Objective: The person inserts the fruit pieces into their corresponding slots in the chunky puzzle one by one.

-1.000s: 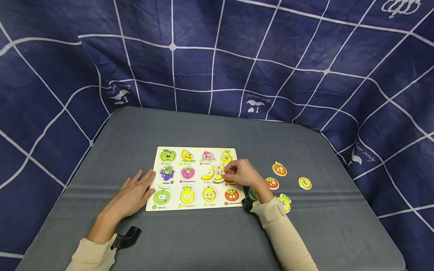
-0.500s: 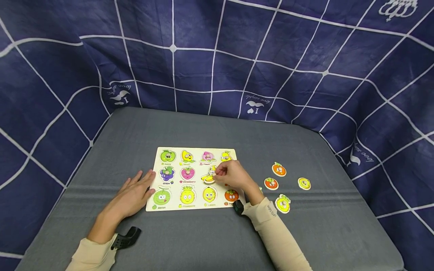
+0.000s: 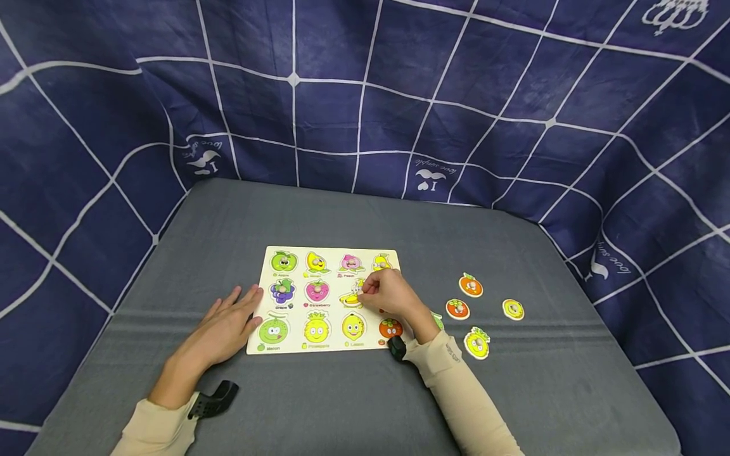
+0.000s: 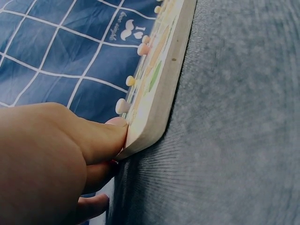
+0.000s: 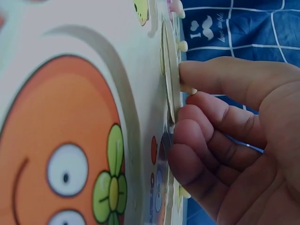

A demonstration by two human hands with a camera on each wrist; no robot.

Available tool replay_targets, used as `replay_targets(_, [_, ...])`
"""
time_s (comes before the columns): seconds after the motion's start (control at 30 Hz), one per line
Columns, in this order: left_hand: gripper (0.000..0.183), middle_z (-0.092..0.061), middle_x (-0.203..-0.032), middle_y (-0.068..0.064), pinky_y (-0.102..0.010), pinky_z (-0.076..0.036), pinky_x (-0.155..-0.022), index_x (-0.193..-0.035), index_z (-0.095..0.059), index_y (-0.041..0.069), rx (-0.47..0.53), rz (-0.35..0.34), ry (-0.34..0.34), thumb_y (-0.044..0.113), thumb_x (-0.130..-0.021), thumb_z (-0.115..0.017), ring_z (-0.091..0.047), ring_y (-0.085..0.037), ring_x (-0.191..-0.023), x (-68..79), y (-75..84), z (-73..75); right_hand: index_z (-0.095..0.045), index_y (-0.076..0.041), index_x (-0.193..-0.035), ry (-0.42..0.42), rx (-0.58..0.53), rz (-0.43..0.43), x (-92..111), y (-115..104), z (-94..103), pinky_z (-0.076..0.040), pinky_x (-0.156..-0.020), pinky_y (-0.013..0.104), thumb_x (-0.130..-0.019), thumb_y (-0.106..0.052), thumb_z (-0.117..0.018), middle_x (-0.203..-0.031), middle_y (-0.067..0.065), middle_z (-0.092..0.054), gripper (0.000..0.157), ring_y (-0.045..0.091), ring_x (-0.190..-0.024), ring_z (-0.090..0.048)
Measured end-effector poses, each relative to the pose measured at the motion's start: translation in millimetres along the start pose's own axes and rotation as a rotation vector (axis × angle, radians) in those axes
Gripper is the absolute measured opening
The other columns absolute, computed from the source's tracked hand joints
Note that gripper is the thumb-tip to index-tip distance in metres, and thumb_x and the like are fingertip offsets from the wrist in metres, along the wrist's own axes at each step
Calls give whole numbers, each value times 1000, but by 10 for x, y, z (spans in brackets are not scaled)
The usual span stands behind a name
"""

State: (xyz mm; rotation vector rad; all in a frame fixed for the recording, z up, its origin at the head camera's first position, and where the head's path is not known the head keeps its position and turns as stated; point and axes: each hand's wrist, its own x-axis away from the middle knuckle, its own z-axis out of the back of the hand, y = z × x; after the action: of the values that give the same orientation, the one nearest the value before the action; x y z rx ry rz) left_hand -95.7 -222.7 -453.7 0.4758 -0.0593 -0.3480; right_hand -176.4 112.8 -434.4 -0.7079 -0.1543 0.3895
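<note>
**Banana piece held over its slot while the other hand steadies the board**

The right hand [image 3: 393, 296] has its fingers curled round the small peg of the banana piece [image 3: 352, 296], pinching it between thumb and fingertips [image 5: 197, 77]; the right wrist view shows the piece tilted on edge against the puzzle board [image 3: 325, 301], so it does not yet lie flat in its recess in the middle row. Gripping by the peg keeps the fingers off the piece's rim, which leaves the edges free to drop into the cut-out.

The left hand [image 3: 228, 326] lies flat and relaxed on the grey table [image 3: 353, 405], holding nothing, its thumb [image 4: 110, 136] pressed against the board's left edge, apparently to stop the board sliding under the other hand's push.

To the right of the board, well apart from it, loose fruit pieces lie on the table: an orange piece [image 3: 471, 285], a red one [image 3: 457, 309], a round yellow one [image 3: 513, 309] and a pineapple piece [image 3: 476, 344]. A blue checked cloth [image 3: 365, 95] hangs behind.
</note>
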Motion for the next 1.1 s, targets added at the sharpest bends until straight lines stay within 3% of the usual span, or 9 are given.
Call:
replay_targets(0.4, [56, -35, -152, -26, -71, -17, -106, -147, -38, -8, -4, 7, -9, 15, -100, -56, -23, -53, -140, -10, 12, 2, -68, -10, -70, -19, 82, 30, -60, -22, -31, -35, -40, 20, -80, -12, -81, -58, -7, -57, 16, 4, -39, -44])
replay_targets(1.1, [56, -34, -153, -26, -71, -17, -107, -147, -38, -8, -3, 9, -10, 16, -100, -56, -23, -53, -140, -20, 6, 12, -70, -10, -72, -75, 111, 5, -84, -90, 74, -39, -42, 20, -80, -16, -84, -60, -6, -60, 16, 5, -41, -48])
